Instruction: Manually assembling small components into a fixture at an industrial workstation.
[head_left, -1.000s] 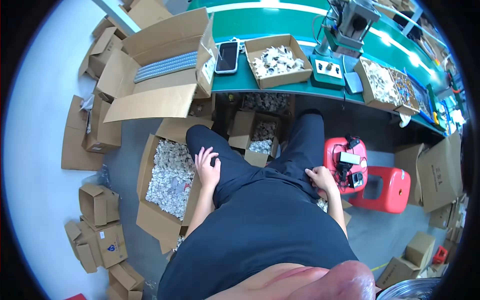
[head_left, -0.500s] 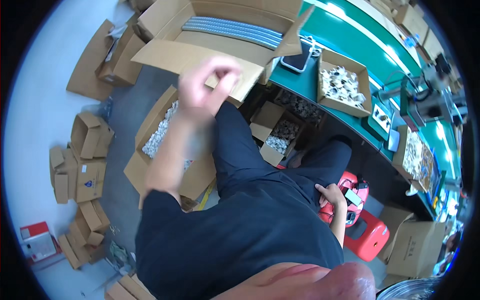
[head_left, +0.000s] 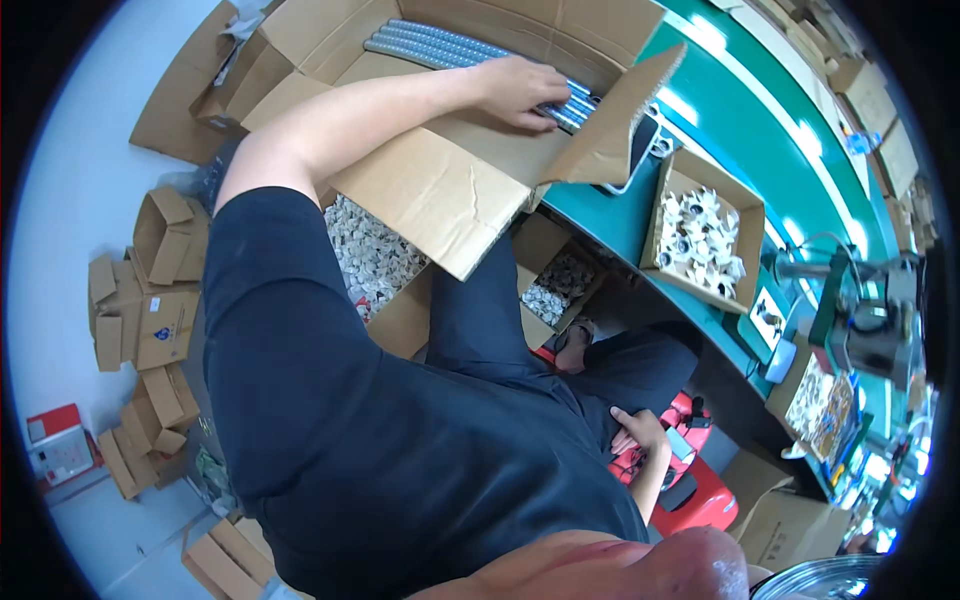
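My left hand (head_left: 522, 92) reaches into a large cardboard box (head_left: 425, 175) at the top. Its fingers curl over the right end of a row of long bluish-silver tubes (head_left: 440, 45) lying along the far side of the box, with the thumb on the near side. The fingers partly hide how many tubes it grips. My right hand (head_left: 640, 430) rests on my right thigh next to a red stool, holding nothing, its fingers loosely stretched out.
An open carton of small whitish pieces (head_left: 370, 250) stands below the large box. On the green bench (head_left: 600, 215) are a phone-like device (head_left: 640, 150), a tray of small white-and-dark parts (head_left: 700, 235) and a bench machine (head_left: 870, 310). Cartons (head_left: 165, 330) line the left wall.
My left hand has moved from above the box's near flap, forward and right, onto the tubes inside. My right hand stays on the thigh. The view has shifted slightly.
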